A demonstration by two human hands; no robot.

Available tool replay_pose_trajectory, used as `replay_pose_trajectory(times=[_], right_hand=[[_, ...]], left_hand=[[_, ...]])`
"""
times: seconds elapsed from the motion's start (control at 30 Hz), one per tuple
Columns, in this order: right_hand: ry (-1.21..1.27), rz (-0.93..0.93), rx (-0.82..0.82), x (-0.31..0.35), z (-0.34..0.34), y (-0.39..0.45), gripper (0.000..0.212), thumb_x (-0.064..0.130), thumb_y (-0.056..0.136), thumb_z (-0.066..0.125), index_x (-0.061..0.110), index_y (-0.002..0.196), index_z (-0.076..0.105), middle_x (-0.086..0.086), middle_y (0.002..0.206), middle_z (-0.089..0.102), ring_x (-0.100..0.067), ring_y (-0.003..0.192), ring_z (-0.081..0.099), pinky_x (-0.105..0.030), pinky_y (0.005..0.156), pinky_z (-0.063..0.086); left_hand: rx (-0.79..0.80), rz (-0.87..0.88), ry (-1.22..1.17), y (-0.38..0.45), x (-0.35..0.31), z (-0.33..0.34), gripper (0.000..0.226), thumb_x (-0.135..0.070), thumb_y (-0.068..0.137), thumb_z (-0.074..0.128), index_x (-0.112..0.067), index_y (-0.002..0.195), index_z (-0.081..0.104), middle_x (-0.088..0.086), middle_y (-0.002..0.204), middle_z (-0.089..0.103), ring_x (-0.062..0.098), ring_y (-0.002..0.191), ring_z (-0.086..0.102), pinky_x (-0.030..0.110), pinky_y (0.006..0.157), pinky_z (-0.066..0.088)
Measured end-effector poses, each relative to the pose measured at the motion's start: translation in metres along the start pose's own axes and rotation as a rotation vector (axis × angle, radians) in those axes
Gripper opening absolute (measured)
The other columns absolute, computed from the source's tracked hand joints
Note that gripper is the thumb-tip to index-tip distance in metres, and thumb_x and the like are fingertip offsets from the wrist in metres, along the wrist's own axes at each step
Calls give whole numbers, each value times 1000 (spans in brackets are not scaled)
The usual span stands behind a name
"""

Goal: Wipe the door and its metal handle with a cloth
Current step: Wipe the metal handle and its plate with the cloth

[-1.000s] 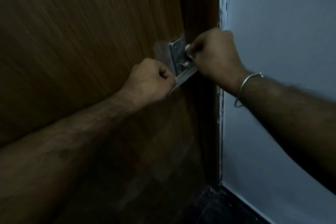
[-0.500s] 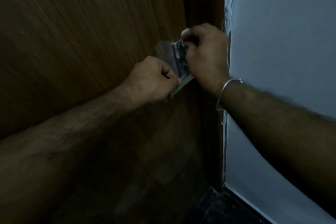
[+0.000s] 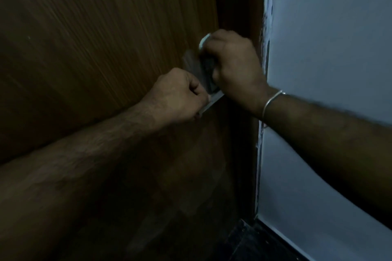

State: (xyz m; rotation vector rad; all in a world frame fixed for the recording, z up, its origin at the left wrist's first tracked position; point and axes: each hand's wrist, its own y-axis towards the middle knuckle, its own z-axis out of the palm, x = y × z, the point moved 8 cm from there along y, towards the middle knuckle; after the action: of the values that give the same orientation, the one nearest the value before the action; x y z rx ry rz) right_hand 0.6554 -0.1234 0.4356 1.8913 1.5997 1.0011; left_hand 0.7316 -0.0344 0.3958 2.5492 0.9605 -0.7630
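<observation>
A brown wooden door point(image 3: 106, 38) fills the left of the head view in dim light. Its metal handle point(image 3: 214, 100) sticks out near the door's right edge, below a metal backplate point(image 3: 209, 74). My left hand point(image 3: 178, 95) grips the lever's end in a fist. My right hand point(image 3: 235, 70) is curled over the upper part of the backplate. A pale bit of cloth point(image 3: 203, 43) shows at its fingertips, and the rest of the cloth is hidden in the hand.
A dark door frame point(image 3: 237, 6) runs beside the door's edge. To the right stands a pale painted wall point(image 3: 328, 48) with rough paint along the frame. Dark floor point(image 3: 254, 243) shows at the bottom. A thin metal bangle point(image 3: 272, 101) sits on my right wrist.
My right hand has moved up from the lever's base to the top of the backplate. My left hand has kept its grip on the lever.
</observation>
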Motion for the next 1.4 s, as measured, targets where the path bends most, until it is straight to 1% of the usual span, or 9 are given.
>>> replay_pose_trajectory(times=[0.1,0.43,0.57,0.87,1.03,1.13,1.2,1.27,1.4], right_hand=[[11,-14,19,-5,1,3,28,1,89,55,5,114,68,-12,119,64,-26,110,56,-26,94,42],[264,524,-154,-51,10,-12,28,6,88,63,13,115,67,-2,110,70,-1,80,60,-9,68,49],[252,382,-293,-25,1,-8,30,5,92,58,10,120,66,-4,120,69,-11,106,64,-4,87,40],[33,117,-71,-6,0,1,24,1,89,59,4,111,68,-11,117,62,-23,107,58,-27,94,49],[118,337,-208,-12,-4,-3,20,2,87,63,9,104,72,-6,113,65,-18,103,61,-12,85,41],[216,127,-13,14,17,-15,17,4,85,65,9,99,72,-7,107,65,-18,99,60,-26,86,52],[373,229,47,-5,20,-24,21,2,85,64,16,98,74,1,107,68,-6,95,60,-12,78,52],[502,429,-63,-38,10,-32,24,5,87,65,27,94,72,14,99,68,6,86,60,1,66,46],[501,516,-361,-57,-11,-41,21,7,84,66,26,91,68,17,86,63,4,81,61,-7,70,51]], left_hand=[[12,-3,2,0,0,-1,11,-26,89,71,-22,79,73,-5,76,74,2,62,71,27,59,62],[13,-9,-1,0,-3,-1,13,-23,88,73,-18,76,75,-9,71,73,3,61,71,30,58,63],[6,4,-4,4,0,0,12,-22,88,73,-18,77,75,-8,65,72,0,57,70,18,49,55],[17,-24,8,0,0,-1,15,-26,88,72,-24,74,74,-8,68,73,3,59,71,27,56,61],[31,-44,11,-2,-2,-2,16,-24,89,72,-21,73,73,-5,70,73,7,62,71,31,61,63],[79,-67,-35,-7,-1,0,12,-17,89,70,-15,78,75,3,79,75,15,74,74,40,71,64],[100,-91,-104,-14,1,3,10,-19,92,66,-21,87,75,0,90,75,14,84,73,36,76,63],[45,-122,-181,-18,3,0,13,-22,96,61,-30,97,71,-6,102,72,10,93,69,34,83,60],[-15,-84,-150,-21,-2,-1,19,-26,98,58,-29,113,67,-11,105,67,6,97,65,30,85,57]])
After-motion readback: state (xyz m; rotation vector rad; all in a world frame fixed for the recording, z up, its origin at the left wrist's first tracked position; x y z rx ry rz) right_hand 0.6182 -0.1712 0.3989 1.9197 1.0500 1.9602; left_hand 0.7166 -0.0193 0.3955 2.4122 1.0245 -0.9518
